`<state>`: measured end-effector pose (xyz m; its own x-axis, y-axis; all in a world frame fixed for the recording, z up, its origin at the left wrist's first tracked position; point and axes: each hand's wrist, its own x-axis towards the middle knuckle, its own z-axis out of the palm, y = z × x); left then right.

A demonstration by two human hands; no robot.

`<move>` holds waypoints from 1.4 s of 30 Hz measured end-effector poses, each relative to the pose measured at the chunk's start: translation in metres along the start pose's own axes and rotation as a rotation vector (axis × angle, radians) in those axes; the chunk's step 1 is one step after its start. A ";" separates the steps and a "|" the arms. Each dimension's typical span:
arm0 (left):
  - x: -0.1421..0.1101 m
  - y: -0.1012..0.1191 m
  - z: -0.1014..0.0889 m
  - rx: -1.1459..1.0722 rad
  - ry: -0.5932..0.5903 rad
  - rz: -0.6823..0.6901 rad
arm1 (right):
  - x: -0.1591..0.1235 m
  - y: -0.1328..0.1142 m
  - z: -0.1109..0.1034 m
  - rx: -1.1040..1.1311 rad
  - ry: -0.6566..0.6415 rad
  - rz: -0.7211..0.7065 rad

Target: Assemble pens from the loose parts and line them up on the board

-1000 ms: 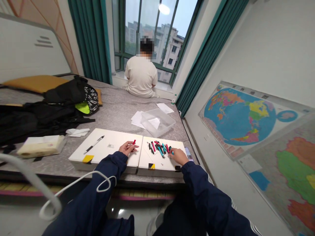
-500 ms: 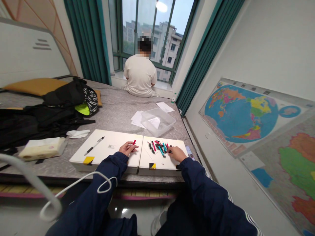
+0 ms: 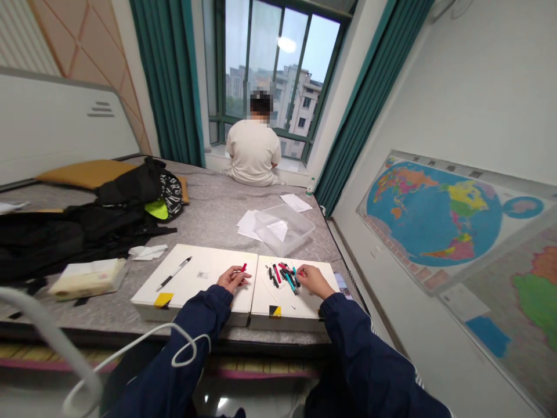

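My left hand [image 3: 234,280] rests over the left white box [image 3: 198,299], its fingers closed on a small red pen part [image 3: 243,267]. My right hand [image 3: 314,280] reaches in from the right over the right white box [image 3: 282,299]. Its thumb and fingers pinch together at the edge of a pile of pen parts [image 3: 290,283] in black, red and teal; what they hold is too small to make out. A thin refill-like rod and a small metal tip [image 3: 293,306] lie in front of the pile. Across the left box lies a whole black-and-white pen [image 3: 174,274].
Behind the boxes sit a clear plastic bin [image 3: 300,235] and loose papers [image 3: 249,225]. To the left are a tissue pack [image 3: 89,278] and a black backpack [image 3: 126,203]. A person [image 3: 253,148] sits at the window, back turned. A white cable [image 3: 183,331] loops near my left sleeve.
The whole scene sits lower in view as the camera tilts up. My right hand has shifted slightly inward over the pile's right side. The left hand keeps the red part.
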<state>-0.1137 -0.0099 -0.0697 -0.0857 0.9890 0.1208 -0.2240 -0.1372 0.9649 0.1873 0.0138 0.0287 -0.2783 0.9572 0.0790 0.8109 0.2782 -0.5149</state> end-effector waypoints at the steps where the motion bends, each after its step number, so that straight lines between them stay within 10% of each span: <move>1: 0.000 0.000 0.000 0.016 -0.029 0.003 | 0.003 -0.008 0.002 0.098 0.034 0.015; 14: -0.008 0.012 0.012 0.086 -0.120 0.021 | 0.040 -0.116 0.068 1.409 -0.215 0.213; 42: -0.006 0.009 0.007 0.099 -0.033 0.042 | 0.033 -0.118 0.086 1.533 -0.274 0.256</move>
<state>-0.1082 -0.0162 -0.0603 -0.0602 0.9839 0.1681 -0.1234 -0.1745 0.9769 0.0381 0.0054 0.0190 -0.4400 0.8742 -0.2053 -0.3747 -0.3865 -0.8427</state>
